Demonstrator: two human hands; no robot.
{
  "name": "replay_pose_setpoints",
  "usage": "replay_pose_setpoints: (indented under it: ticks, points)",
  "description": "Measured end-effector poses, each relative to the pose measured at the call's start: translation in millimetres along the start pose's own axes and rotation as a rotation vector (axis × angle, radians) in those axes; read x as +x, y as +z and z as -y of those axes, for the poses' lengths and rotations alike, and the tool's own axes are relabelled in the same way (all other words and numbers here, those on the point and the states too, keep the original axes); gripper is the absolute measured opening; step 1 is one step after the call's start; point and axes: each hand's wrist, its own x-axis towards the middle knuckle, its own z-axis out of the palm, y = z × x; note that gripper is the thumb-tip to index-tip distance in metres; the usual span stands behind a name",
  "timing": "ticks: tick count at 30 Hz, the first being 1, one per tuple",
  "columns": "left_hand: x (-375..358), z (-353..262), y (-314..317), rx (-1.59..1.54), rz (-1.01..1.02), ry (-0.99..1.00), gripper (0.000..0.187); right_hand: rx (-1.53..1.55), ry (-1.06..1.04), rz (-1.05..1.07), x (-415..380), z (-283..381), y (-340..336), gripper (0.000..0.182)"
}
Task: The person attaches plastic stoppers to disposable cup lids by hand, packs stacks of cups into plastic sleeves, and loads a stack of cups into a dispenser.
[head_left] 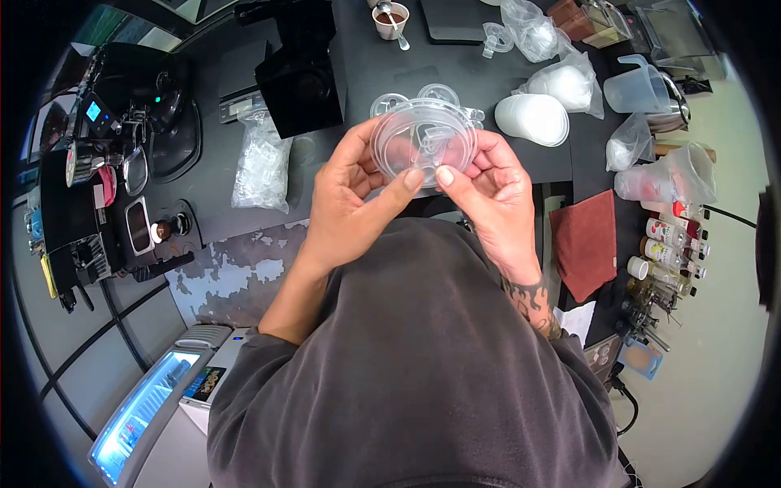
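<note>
Between both hands is a clear plastic cup lid [425, 145], held up over the counter's near edge. My left hand [358, 175] grips its left rim, thumb on the near side. My right hand [488, 183] pinches the right rim, its thumb close to the other thumb. Just beyond the held lid, more clear lids [439, 93] lie on the dark counter [382, 69]. To the right of them a stack of white cups [533, 119] rests on its side.
A bag of clear plastic pieces [262, 163] lies left, beside a black box-like stand [301, 73]. At the back is a paper cup with a spoon [390, 20]. Right are plastic bags [569, 85], a measuring jug [634, 88], a brown cloth [583, 244] and several bottles [667, 233].
</note>
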Motion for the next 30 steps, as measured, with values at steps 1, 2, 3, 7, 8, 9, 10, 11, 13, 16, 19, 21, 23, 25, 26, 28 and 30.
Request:
replay_pose_setpoints:
  ticks: [1, 2, 3, 7, 8, 9, 10, 11, 13, 16, 19, 21, 23, 25, 26, 28, 30]
  points:
    - [-0.2, -2.6, 2.3, -0.017, -0.016, -0.025, 0.057, 0.005, -0.008, 0.011, 0.4, 0.6, 0.9, 0.038]
    - [-0.4, -3.6, 3.6, -0.035, -0.033, -0.049, 0.057, 0.003, -0.005, -0.002, 0.5, 2.0, 2.9, 0.038]
    - [0.1, -3.1, 3.5, -0.041, -0.032, -0.030, 0.057, 0.001, -0.002, -0.014, 0.4, 4.1, 5.8, 0.038]
    - [1.4, -2.0, 3.9, -0.044, -0.037, 0.020, 0.054, 0.001, 0.001, -0.014, 1.1, 7.5, 8.3, 0.039]
    - [1.3, -2.5, 4.3, -0.039, -0.041, 0.027, 0.054, -0.002, -0.011, -0.010, 0.9, 7.3, 8.3, 0.039]
    - [1.2, -2.7, 4.7, -0.022, -0.049, 0.033, 0.053, -0.006, -0.023, -0.004, 1.1, 7.0, 8.4, 0.039]
    - [1.0, -3.1, 4.9, -0.004, -0.056, 0.040, 0.052, -0.009, -0.036, 0.002, 1.5, 6.8, 8.8, 0.039]
    - [0.9, -3.7, 5.3, 0.013, -0.064, 0.047, 0.052, -0.013, -0.030, -0.005, 1.8, 7.2, 9.7, 0.038]
    - [0.8, -6.8, 6.7, 0.024, -0.078, 0.045, 0.051, -0.023, -0.020, -0.022, 2.0, 9.3, 11.5, 0.038]
    - [1.2, -3.3, 5.1, 0.047, -0.092, 0.083, 0.052, -0.030, 0.034, 0.005, 2.7, 11.1, 9.6, 0.033]
    - [0.0, -2.4, 5.2, 0.059, -0.104, 0.106, 0.052, 0.057, 0.097, 0.040, 2.9, 9.4, 5.0, 0.026]
    - [-0.3, -2.4, 5.6, 0.064, -0.103, 0.116, 0.052, 0.037, 0.091, 0.044, 2.1, 11.9, 6.1, 0.022]
    - [-1.2, -1.9, 5.6, 0.069, -0.094, 0.130, 0.050, 0.019, 0.092, 0.052, 1.1, 14.3, 6.1, 0.019]
    - [-1.9, -2.3, 7.2, 0.071, -0.091, 0.136, 0.050, 0.003, 0.099, 0.065, 0.2, 15.8, 4.6, 0.017]
    - [-2.5, -2.7, 8.1, 0.072, -0.090, 0.138, 0.049, 0.004, 0.090, 0.065, -0.6, 15.5, 4.4, 0.017]
    - [-3.5, -3.7, 9.6, 0.077, -0.092, 0.137, 0.047, 0.005, 0.071, 0.067, -1.6, 14.3, 4.4, 0.016]
    - [-4.9, -5.3, 10.7, 0.072, -0.091, 0.133, 0.043, 0.030, 0.040, 0.070, -2.5, 12.8, 4.6, 0.016]
